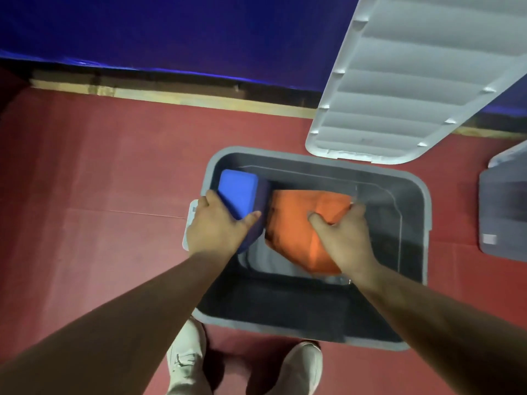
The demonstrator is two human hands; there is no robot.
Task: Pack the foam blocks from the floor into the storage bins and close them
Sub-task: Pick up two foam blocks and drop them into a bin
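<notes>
While both arms reach down over the open grey bin (256, 325), each hand has a foam block. Left hand (216, 226) grips the blue block (238, 192) – thumb curled across its near face, fingers wrapped round the far side out of sight; the block stands tilted at the bin's left end, against the inside wall. Right hand (342, 235) grips the orange block (293, 223) from its right edge, thumb on top and fingers curled over the far corner. It sits tilted in the middle of the bin, just right of the blue one; can't tell if either touches the bottom. Grey ribbed lid (413, 81) is off, propped up beyond the bin's far right corner. A second grey bin (504, 212) is partly in view at the right edge. Red floor (99, 195), blue wall (171, 32) behind – two pale shoes (185, 363) at the near rim.
</notes>
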